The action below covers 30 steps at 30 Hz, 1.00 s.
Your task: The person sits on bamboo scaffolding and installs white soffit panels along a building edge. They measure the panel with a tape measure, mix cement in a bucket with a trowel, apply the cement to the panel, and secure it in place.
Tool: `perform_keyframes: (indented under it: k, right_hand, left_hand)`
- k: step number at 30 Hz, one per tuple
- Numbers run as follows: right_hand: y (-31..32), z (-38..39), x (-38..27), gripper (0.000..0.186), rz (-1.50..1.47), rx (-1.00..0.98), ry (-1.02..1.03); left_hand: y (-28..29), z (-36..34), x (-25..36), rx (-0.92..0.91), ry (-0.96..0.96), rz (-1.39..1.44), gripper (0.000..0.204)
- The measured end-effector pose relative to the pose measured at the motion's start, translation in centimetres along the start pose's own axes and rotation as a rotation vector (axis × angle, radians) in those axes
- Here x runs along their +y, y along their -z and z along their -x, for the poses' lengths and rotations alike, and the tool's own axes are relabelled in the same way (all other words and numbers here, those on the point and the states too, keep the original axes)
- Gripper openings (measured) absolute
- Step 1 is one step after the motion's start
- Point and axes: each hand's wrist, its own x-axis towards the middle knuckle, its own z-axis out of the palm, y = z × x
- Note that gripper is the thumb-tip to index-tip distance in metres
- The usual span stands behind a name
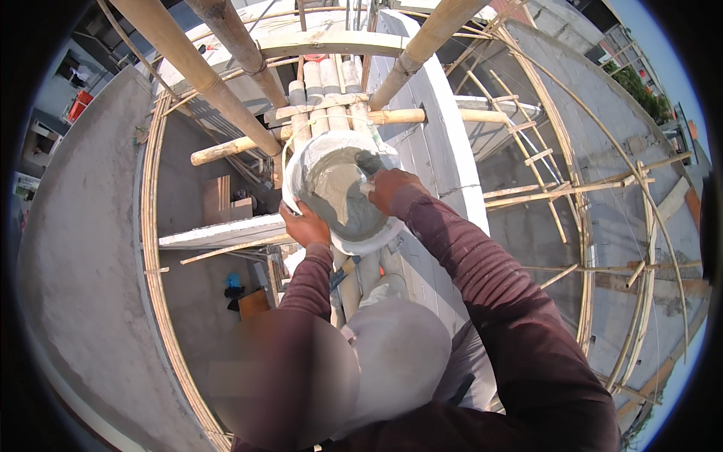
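A white plastic bucket (pixel 354 245) sits high on the bamboo and plank walkway in front of me, holding wet grey mortar (pixel 339 196). My left hand (pixel 305 224) grips its left side, fingers curled at the rim. My right hand (pixel 393 188) is closed on the handle of a trowel (pixel 367 162), whose blade is at the right inside of the bucket, partly hidden by mortar. A yellowish cord runs by the bucket's upper left.
Upright bamboo poles (pixel 241 113) rise just beyond the bucket. A white block wall (pixel 444 151) runs along my right. Bamboo scaffolding (pixel 557 188) surrounds drops to grey floors (pixel 188 301) far below on both sides. My bent legs are beneath me.
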Motion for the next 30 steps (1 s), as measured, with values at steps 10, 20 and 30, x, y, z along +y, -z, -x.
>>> perform_keyframes:
  k: [10, 20, 30]
  right_hand:
    - [2.0, 1.7, -1.3, 0.03, 0.17, -0.088, 0.086]
    - [0.9, 2.4, 0.4, 0.031, 0.207, -0.142, 0.164]
    - [-1.2, 1.2, -1.8, 0.027, 0.021, -0.085, -0.013]
  left_hand:
    - [-0.4, -0.8, -1.7, 0.013, -0.034, 0.047, 0.047]
    - [-0.2, -0.5, -1.0, 0.007, -0.014, 0.046, 0.046]
    - [-0.4, 0.2, -1.4, -0.014, 0.05, 0.031, 0.048]
